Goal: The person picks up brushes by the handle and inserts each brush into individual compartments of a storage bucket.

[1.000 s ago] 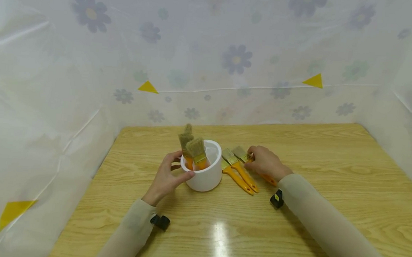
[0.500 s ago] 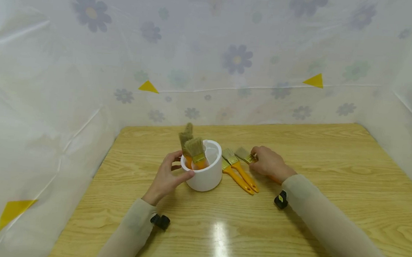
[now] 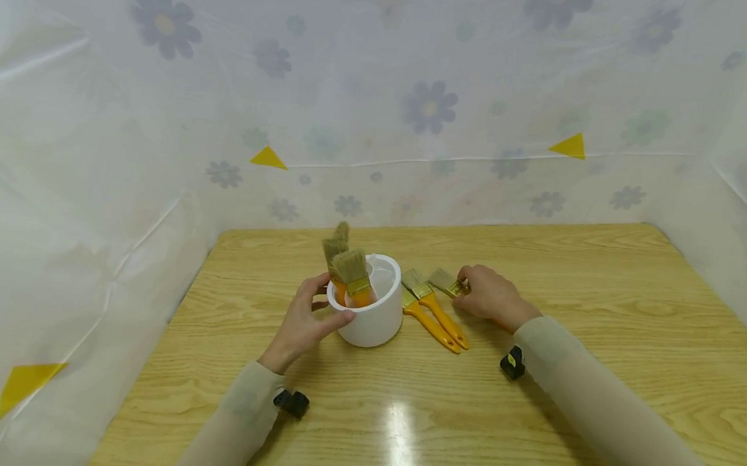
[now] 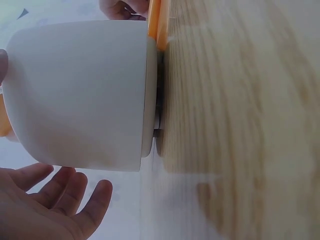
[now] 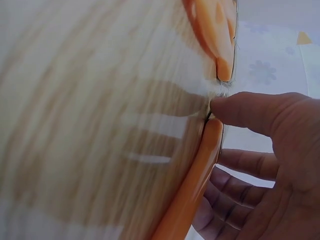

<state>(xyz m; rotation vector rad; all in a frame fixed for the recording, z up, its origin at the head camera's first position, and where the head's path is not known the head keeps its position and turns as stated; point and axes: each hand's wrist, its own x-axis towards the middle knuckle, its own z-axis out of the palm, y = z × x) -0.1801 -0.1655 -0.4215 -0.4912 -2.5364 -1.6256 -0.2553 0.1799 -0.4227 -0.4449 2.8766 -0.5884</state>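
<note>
My left hand holds a round white container at its left side, thumb at the rim. Several paintbrushes stand in it, bristles up, leaning left. An inner divider shows inside. The left wrist view has the container's plain white wall above the wood, with the fingertips at its side. With thumb and fingers, my right hand pinches a flat paintbrush near its metal band. Its orange handle runs under the palm in the right wrist view; the head view mostly hides it.
Between container and right hand, two more paintbrushes with orange handles lie side by side on the wooden table. A white flowered sheet with yellow triangles hangs behind the table and continues at both sides.
My right hand has shifted slightly right, and the paintbrush it pinches has slid a little away from the two lying beside it. The left hand and container hold almost still.
</note>
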